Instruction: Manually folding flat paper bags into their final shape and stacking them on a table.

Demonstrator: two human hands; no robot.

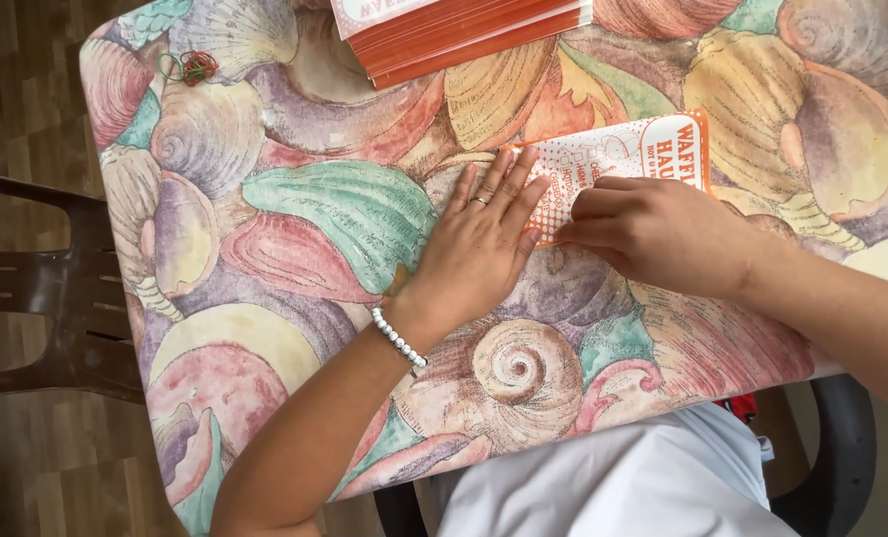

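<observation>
White cloth over the person's lap [623,487] fills the bottom edge, just below the near rim of the table [295,259], which wears a covering printed with large seashells in green, pink and ochre. Both forearms reach over that rim. On the left wrist sits a bracelet of white beads [399,338]. Beyond it the left hand [479,244] lies flat on the table, palm down, fingers straight and slightly spread, a ring on one of them; its fingertips press the near left edge of an orange and white paper bag [628,149]. Right of it, the right hand [658,229] rests on the same bag, fingers curled together and bent down against the paper, covering its lower part. The bag lies flat near the middle of the table. Farther off, at the table's far edge, sits a stack of orange-edged paper bags [464,35]. At the far left corner lie some rubber bands [190,67], red and green. A dark brown chair [36,288] stands left of the table.
</observation>
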